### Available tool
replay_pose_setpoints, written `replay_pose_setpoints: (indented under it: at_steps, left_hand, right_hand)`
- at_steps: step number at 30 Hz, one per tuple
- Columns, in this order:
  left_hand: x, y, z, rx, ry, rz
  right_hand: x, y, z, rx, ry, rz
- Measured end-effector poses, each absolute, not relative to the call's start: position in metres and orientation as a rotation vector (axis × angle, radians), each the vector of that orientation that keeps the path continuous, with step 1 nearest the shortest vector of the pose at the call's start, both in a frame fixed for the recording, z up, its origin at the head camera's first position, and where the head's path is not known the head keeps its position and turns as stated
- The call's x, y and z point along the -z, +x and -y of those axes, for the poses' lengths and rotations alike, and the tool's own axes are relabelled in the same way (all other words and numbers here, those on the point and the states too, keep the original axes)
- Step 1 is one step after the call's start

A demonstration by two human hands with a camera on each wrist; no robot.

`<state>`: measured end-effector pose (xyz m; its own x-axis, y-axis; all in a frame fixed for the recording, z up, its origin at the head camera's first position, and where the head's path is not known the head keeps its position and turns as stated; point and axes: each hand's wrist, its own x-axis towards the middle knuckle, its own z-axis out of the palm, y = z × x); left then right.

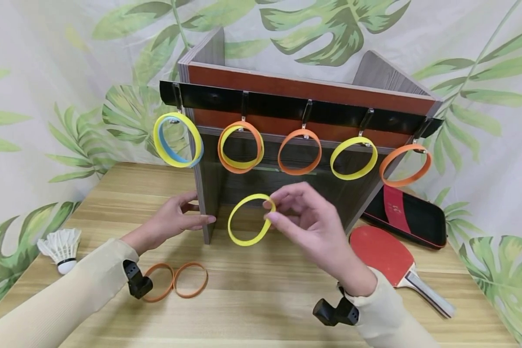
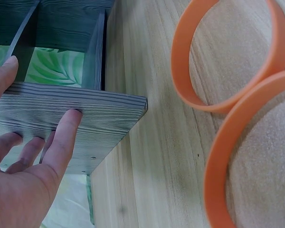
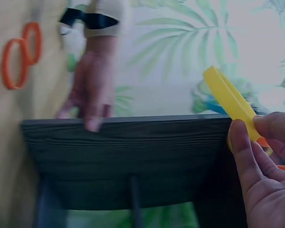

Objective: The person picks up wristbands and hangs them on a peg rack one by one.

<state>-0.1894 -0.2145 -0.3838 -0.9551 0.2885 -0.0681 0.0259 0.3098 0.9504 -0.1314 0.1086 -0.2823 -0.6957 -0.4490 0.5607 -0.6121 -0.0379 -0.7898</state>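
Observation:
In the head view my right hand (image 1: 306, 220) pinches a yellow ring (image 1: 238, 211) between thumb and fingertips, in front of the grey wooden stand. The right wrist view shows this yellow ring (image 3: 228, 97) nearly edge-on. My left hand (image 1: 174, 220) grips the left side panel (image 1: 205, 193) of the stand, thumb on one side and fingers on the other. Above the hands, a black strip (image 1: 274, 107) carries several hooks. From these hang an overlapping yellow and blue pair, an orange and yellow pair, and single orange (image 1: 299, 171), yellow (image 1: 353, 177) and orange rings.
Two orange rings (image 1: 191, 295) lie touching on the wooden table (image 1: 252, 309), near the left wrist. A shuttlecock (image 1: 61, 249) lies at the left. On the right are a red table tennis bat (image 1: 383, 251) and a black case (image 1: 424, 220). Leaf-patterned cloth hangs behind.

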Motion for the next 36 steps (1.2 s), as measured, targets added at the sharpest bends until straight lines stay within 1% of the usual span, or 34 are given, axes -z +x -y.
replay_pose_setpoints:
  at_steps: [6, 13, 24, 36]
  left_hand:
    - [0.383, -0.188, 0.214, -1.7, 0.281, -2.341]
    - [0.383, -0.188, 0.214, -1.707, 0.27, -2.32]
    - [0.383, -0.188, 0.215, -1.717, 0.265, -2.31]
    - [0.383, -0.189, 0.214, -1.709, 0.283, -2.328]
  right_hand:
    - [0.257, -0.131, -0.116, -1.805, 1.045, 1.929]
    - [0.242, -0.14, -0.12, -1.803, 0.925, 1.697]
    - [0.236, -0.148, -0.117, -1.887, 0.779, 1.529]
    - [0.239, -0.153, -0.114, -1.896, 0.722, 1.549]
